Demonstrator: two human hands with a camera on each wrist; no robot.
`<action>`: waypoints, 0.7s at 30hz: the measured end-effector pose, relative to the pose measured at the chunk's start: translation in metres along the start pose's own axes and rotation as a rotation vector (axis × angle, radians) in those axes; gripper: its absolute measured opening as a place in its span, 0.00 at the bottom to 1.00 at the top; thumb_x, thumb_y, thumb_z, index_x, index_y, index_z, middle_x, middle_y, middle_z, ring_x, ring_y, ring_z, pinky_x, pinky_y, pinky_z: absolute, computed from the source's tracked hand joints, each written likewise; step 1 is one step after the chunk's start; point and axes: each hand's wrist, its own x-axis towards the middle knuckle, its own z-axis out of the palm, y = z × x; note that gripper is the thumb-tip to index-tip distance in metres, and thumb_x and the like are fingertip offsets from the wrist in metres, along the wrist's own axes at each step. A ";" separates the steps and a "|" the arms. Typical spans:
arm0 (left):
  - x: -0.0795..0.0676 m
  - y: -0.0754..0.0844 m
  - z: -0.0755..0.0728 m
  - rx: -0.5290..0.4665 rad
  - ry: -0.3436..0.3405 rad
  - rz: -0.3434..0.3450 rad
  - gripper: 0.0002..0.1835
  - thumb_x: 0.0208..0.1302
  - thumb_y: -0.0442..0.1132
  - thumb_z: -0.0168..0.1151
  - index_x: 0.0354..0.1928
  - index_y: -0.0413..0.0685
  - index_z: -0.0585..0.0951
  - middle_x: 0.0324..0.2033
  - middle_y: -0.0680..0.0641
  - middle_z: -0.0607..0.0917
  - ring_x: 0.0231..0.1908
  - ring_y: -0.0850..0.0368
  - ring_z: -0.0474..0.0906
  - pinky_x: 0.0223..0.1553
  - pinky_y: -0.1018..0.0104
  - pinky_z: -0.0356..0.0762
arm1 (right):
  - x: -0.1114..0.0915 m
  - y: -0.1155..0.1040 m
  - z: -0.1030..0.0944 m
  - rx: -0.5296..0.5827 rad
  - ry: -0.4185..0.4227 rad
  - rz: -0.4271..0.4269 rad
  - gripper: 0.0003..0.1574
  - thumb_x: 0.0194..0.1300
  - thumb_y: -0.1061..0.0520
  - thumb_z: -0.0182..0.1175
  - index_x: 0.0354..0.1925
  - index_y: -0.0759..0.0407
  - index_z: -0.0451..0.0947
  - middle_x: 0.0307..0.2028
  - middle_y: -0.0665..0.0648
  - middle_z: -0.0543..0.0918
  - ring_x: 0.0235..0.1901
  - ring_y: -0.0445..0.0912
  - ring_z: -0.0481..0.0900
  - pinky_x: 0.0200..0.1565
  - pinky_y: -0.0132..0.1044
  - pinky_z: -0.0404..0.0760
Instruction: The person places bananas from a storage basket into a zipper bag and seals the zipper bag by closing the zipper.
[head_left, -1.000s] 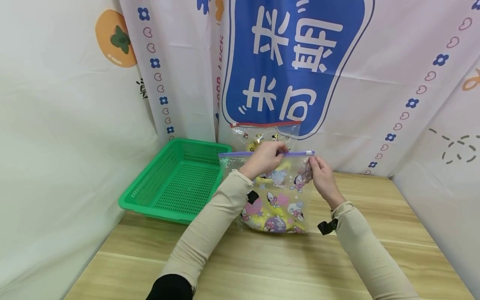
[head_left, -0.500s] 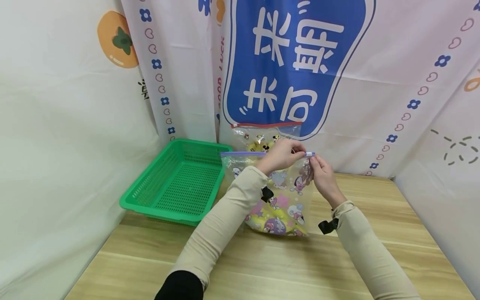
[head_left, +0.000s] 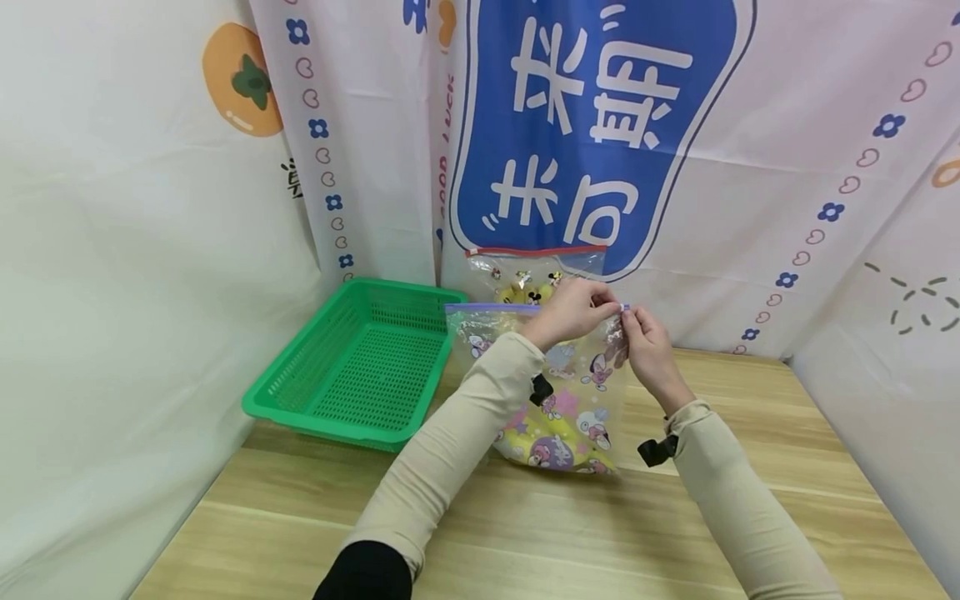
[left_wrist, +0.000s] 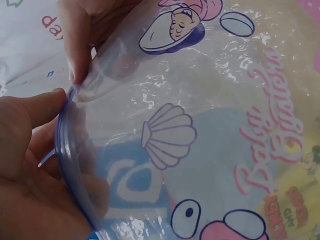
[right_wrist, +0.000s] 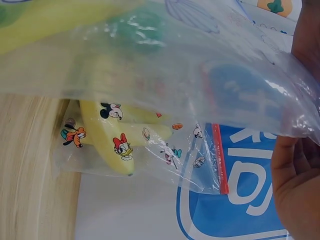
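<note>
A clear slider zip bag (head_left: 551,408) with a purple zip strip (head_left: 491,308) and cartoon prints stands upright on the table, something yellow in its lower part. My left hand (head_left: 570,312) pinches the strip near its right end, where the slider is mostly hidden by the fingers. In the left wrist view its thumb and fingers (left_wrist: 37,165) lie on either side of the strip. The bag's upper right corner is pinched by my right hand (head_left: 654,354), close beside the left fingertips. Below the right hand (right_wrist: 300,185), the clear film stretches across the right wrist view.
Behind stands a second zip bag (head_left: 517,267) with a red strip; bananas (right_wrist: 107,135) show through it. A green plastic basket (head_left: 262,404) sits to the left on the wooden table (head_left: 540,533). Printed cloth (head_left: 712,225) hangs behind and at both sides.
My left hand has slid rightward along the purple strip to its right end, meeting the right hand. The right hand keeps its hold on the corner. The bag's bottom has shifted slightly.
</note>
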 end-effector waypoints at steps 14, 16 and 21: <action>0.001 0.001 0.006 0.082 0.004 0.056 0.07 0.69 0.41 0.56 0.38 0.48 0.82 0.29 0.55 0.82 0.27 0.66 0.75 0.29 0.77 0.72 | -0.004 -0.010 0.002 -0.086 0.050 -0.038 0.19 0.76 0.60 0.40 0.39 0.78 0.69 0.22 0.69 0.75 0.17 0.48 0.76 0.22 0.33 0.76; 0.000 0.001 0.007 0.083 0.007 0.065 0.07 0.69 0.41 0.56 0.37 0.48 0.81 0.29 0.55 0.81 0.27 0.65 0.75 0.28 0.77 0.72 | -0.004 -0.010 0.002 -0.086 0.055 -0.038 0.19 0.76 0.61 0.40 0.39 0.78 0.69 0.23 0.68 0.76 0.18 0.48 0.77 0.23 0.33 0.77; -0.003 -0.001 0.009 0.076 0.025 0.082 0.07 0.68 0.42 0.57 0.35 0.48 0.80 0.27 0.56 0.80 0.25 0.64 0.73 0.27 0.75 0.70 | -0.007 -0.010 0.001 -0.100 0.065 -0.056 0.19 0.75 0.61 0.40 0.38 0.78 0.70 0.26 0.72 0.76 0.19 0.50 0.78 0.23 0.33 0.77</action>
